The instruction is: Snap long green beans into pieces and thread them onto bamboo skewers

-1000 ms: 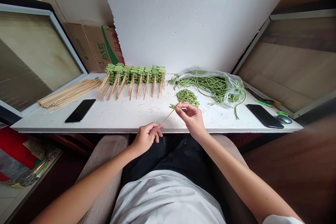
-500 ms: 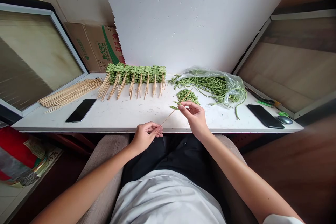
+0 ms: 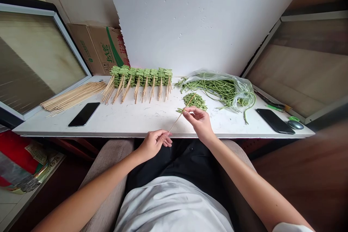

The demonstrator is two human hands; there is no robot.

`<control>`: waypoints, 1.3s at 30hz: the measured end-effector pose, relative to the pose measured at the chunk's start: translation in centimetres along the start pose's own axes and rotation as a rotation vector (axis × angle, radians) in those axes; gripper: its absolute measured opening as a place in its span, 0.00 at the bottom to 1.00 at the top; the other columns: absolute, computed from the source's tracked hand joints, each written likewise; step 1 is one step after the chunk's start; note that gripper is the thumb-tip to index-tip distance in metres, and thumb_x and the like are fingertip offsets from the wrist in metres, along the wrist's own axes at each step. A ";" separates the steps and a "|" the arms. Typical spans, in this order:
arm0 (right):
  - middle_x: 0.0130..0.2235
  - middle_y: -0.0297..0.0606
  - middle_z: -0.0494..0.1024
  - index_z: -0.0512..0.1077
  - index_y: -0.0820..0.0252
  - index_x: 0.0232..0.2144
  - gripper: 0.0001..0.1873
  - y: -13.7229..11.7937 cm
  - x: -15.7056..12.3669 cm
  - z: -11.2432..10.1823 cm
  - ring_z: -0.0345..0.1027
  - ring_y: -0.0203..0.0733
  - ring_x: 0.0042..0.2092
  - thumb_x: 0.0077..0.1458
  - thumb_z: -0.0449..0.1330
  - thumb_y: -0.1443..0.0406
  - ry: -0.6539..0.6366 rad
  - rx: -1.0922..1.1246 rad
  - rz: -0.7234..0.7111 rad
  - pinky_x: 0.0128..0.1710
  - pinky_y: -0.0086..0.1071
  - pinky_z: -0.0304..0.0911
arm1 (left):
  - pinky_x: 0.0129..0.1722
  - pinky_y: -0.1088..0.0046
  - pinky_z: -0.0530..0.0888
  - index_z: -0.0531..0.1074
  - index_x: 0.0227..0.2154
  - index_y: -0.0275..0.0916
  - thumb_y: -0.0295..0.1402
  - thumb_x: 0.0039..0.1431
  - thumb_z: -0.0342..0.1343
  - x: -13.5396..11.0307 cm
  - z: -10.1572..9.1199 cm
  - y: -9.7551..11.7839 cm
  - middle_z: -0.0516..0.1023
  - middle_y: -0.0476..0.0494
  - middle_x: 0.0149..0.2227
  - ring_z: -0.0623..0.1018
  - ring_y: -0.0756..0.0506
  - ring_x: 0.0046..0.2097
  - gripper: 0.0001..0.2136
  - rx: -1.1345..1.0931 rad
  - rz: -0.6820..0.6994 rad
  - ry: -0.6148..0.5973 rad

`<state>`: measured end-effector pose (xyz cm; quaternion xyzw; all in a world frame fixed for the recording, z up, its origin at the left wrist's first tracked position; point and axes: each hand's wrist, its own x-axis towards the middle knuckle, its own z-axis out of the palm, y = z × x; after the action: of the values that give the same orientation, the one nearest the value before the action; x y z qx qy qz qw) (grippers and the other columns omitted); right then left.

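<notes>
My right hand (image 3: 199, 122) pinches a thin bamboo skewer (image 3: 182, 112) just above a heap of cut green bean pieces (image 3: 194, 102) on the white table (image 3: 130, 123). A few pieces appear threaded on the skewer near those fingers. My left hand (image 3: 155, 144) holds the skewer's lower end at the table's front edge. Behind them stands a row of finished bean skewers (image 3: 141, 77), their bare sticks pointing toward me. To the right, long green beans (image 3: 217, 90) spill from a clear plastic bag (image 3: 239, 87).
A bundle of bare skewers (image 3: 73, 96) and a black phone (image 3: 84, 114) lie at the table's left. Another phone (image 3: 275, 121) and a small grey oval object (image 3: 295, 125) lie at the right. A white foam board (image 3: 195, 21) and a cardboard box (image 3: 98, 49) stand behind.
My left hand has shifted slightly right and down, taking the skewer's lower end with it. The skewer's tilt has changed a little, and the beans and finished skewers have not moved.
</notes>
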<state>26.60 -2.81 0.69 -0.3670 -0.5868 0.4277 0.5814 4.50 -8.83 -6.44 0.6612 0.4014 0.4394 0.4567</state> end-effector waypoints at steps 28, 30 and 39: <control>0.38 0.39 0.80 0.82 0.55 0.35 0.15 1.5 -0.1 0.2 0.72 0.41 0.39 0.53 0.74 0.51 -0.056 -0.038 0.016 0.39 0.36 0.65 | 0.35 0.69 0.86 0.79 0.41 0.34 0.49 0.68 0.61 -0.1 0.2 0.6 0.84 0.41 0.31 0.87 0.43 0.33 0.19 -0.019 -0.025 0.100; 0.38 0.39 0.80 0.82 0.56 0.35 0.15 1.7 -0.2 0.3 0.72 0.41 0.39 0.53 0.74 0.52 -0.067 -0.041 0.008 0.39 0.36 0.65 | 0.36 0.70 0.85 0.79 0.43 0.34 0.48 0.70 0.58 -0.2 0.3 0.4 0.85 0.40 0.32 0.87 0.44 0.34 0.19 -0.001 -0.015 0.068; 0.46 0.44 0.84 0.83 0.55 0.43 0.21 1.8 0.8 -0.8 0.76 0.48 0.48 0.59 0.68 0.46 -0.129 -0.173 0.011 0.44 0.38 0.68 | 0.33 0.72 0.84 0.79 0.48 0.32 0.46 0.73 0.55 -0.2 0.4 -0.1 0.84 0.40 0.32 0.87 0.44 0.33 0.20 0.009 0.004 0.080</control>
<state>27.25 -1.34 -0.71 -0.3907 -0.6557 0.4012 0.5064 4.83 -9.15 -6.66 0.6459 0.4199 0.4645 0.4367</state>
